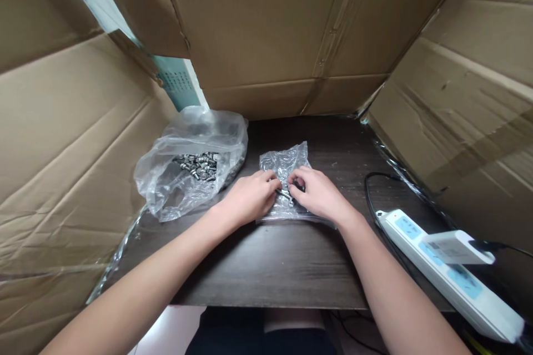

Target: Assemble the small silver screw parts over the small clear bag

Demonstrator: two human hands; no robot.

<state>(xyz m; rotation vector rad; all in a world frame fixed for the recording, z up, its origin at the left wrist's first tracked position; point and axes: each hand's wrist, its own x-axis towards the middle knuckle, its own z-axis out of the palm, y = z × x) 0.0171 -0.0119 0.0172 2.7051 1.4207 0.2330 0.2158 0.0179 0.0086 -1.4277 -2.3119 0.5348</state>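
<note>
A small clear plastic bag [285,160] lies flat on the dark table, beneath both hands. My left hand [252,195] rests over its left side, fingers curled and closed at one end of a thin metal bolt [285,194]. The bolt's other end points toward my right hand [316,191]. That hand is closed too, thumb and fingers curled together over the bag's right side; what lies between its fingertips is dark and too small to name.
Left of my hands stands a larger open plastic bag [183,199] with many metal bolts [202,166] inside. A white power strip [441,266] with a plugged-in white adapter [458,248] lies at the right, beside a black cable [368,194]. Cardboard walls [266,22] surround the dark wooden table [275,266].
</note>
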